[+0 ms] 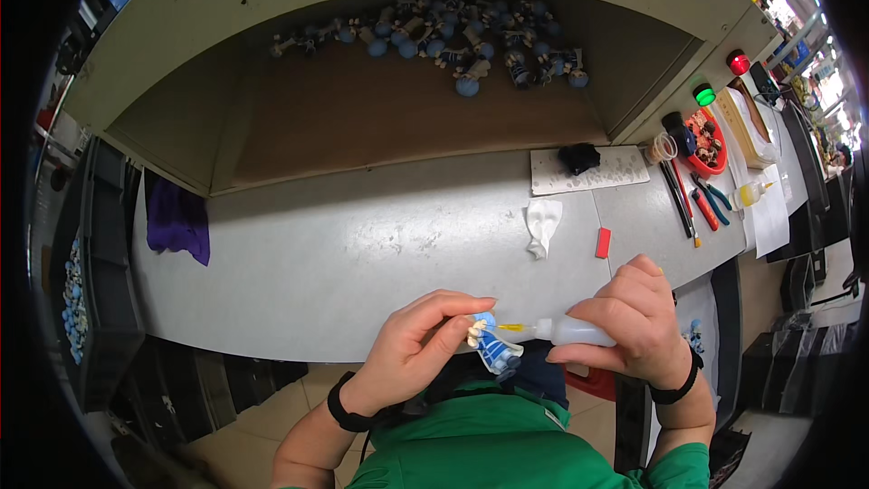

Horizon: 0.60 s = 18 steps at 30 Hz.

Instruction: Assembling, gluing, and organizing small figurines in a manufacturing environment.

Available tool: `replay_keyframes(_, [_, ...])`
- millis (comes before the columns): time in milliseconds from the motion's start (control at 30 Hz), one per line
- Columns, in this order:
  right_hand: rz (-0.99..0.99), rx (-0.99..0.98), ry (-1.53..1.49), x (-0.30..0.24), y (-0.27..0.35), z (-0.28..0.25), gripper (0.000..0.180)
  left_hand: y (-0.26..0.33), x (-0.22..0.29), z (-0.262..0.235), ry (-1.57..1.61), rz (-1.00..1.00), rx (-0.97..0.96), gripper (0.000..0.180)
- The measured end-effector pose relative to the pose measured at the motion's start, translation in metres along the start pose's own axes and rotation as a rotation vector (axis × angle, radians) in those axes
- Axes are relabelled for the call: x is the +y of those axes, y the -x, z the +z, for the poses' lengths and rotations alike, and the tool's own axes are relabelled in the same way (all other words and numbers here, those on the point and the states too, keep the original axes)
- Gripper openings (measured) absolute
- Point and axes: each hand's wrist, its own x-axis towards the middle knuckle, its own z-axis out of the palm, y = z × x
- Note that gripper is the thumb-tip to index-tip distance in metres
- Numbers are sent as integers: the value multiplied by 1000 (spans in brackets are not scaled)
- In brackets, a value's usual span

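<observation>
There was one small blue and white doll (497, 350) and one squeeze bottle (584, 333) with a yellow tip, both low in the middle of the frame. One purple cloth (177, 222) lay at the left, and one white cloth (542, 226) and one red block (603, 243) lay right of the middle. Two lights, one red (738, 62) and one green (704, 95), glowed at the upper right. A pile of dolls (467, 87), too many to count, sat on a brown shelf (389, 131) at the top. The table (308, 263) was gray and a bit shiny. The left hand (421, 344) pinched the doll between thumb and fingers. The right hand (634, 321) was curled around the bottle, its tip pointing at the doll; whether they touched was hard to tell.
</observation>
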Motion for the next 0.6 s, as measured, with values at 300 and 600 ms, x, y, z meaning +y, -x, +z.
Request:
replay_keyframes(300, [-16, -18, 39, -1, -2, 3, 38, -1, 0, 0, -15, 16, -3, 24])
replay_keyframes(600, [-31, -31, 71, -3, -3, 0, 37, -1, -1, 1, -27, 25, 0, 23])
